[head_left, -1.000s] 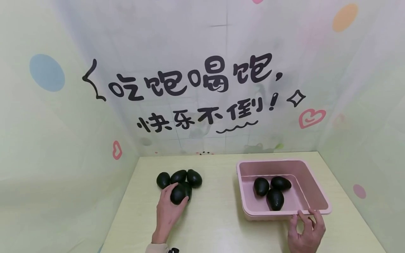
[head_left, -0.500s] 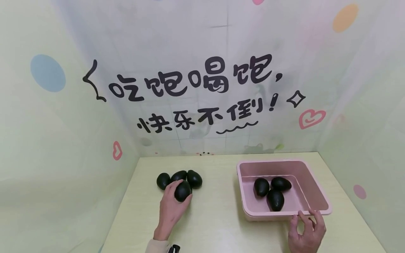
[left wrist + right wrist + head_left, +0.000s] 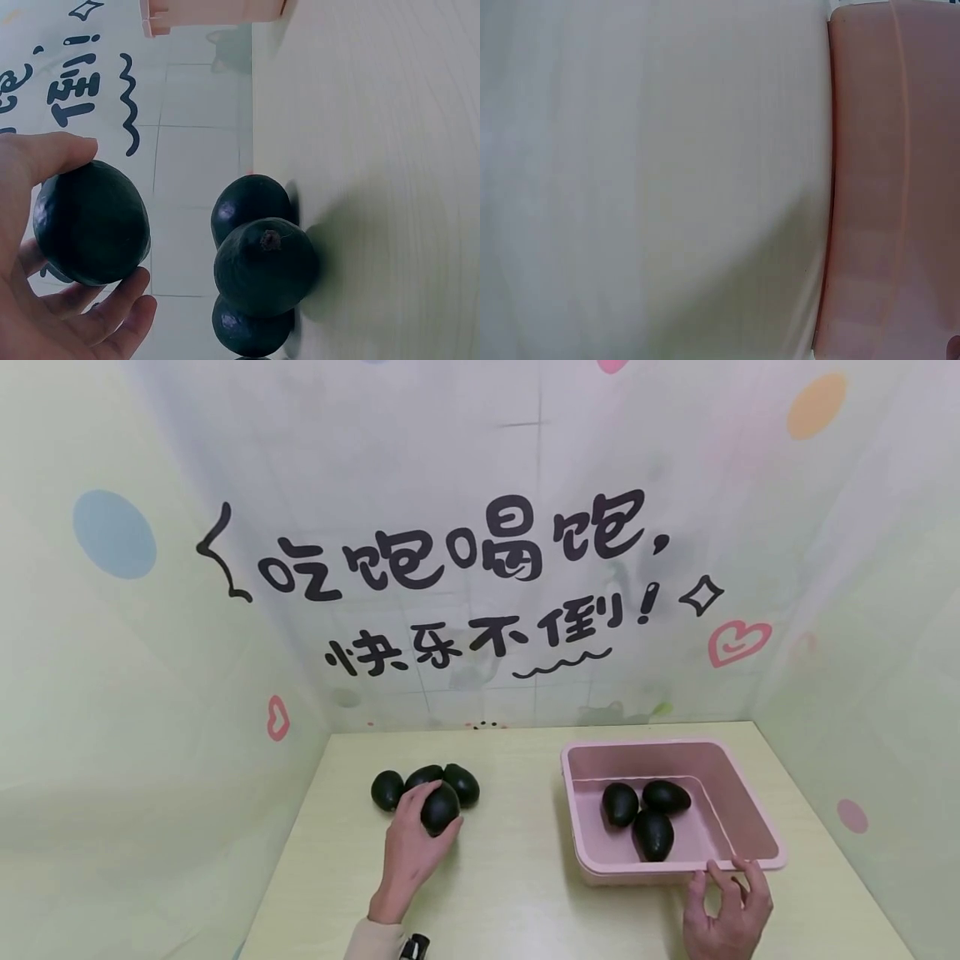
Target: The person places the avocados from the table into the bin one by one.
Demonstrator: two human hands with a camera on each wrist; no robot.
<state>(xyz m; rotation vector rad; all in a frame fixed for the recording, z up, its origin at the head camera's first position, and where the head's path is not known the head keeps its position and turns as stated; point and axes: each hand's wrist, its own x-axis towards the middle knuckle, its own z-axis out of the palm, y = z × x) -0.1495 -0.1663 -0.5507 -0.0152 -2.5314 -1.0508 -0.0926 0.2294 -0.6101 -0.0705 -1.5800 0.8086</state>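
My left hand grips a dark green avocado between thumb and fingers at the left of the table. The left wrist view shows this avocado raised off the table, apart from the others. Behind it lies a cluster of several avocados, among them one at the left and one at the right; the held one partly hides the cluster in the head view. At the right, my right hand holds the front rim of a pink plastic bin with bent fingers. Three avocados lie inside the bin.
The pale wooden table has bare surface between the avocado cluster and the bin. A printed backdrop with black lettering encloses the table at the back and both sides. A black band sits at my left wrist.
My left hand, holding the avocado, has shifted slightly right and away from me, uncovering less of the avocado behind it. The right hand and bin stay in place.
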